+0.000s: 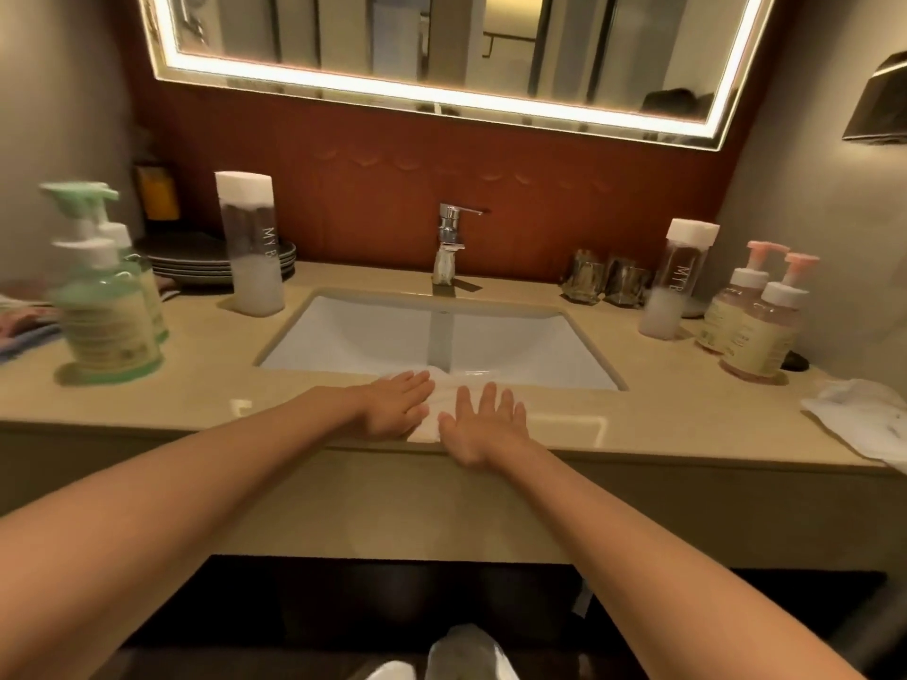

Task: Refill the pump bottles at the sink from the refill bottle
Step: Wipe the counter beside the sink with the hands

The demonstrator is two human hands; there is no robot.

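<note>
Left hand point(397, 403) and right hand point(483, 422), spread flat, half hide a white cloth point(443, 391) at the front rim of the sink point(373, 336); green pump bottles point(105, 321) left of it look blurred.

Warm, dim-ish light overall; main source is the lit strip round the mirror point(373, 88), blown out to white. Soft glare patches sit on the table point(196, 390) nr its front edge. Green pump bottles point(105, 316) at left are motion-blurred w/ soft shadows at their base; centre is fairly sharp. Wide-angle lens bows the table and mirror edges; below the table it's near black.
</note>
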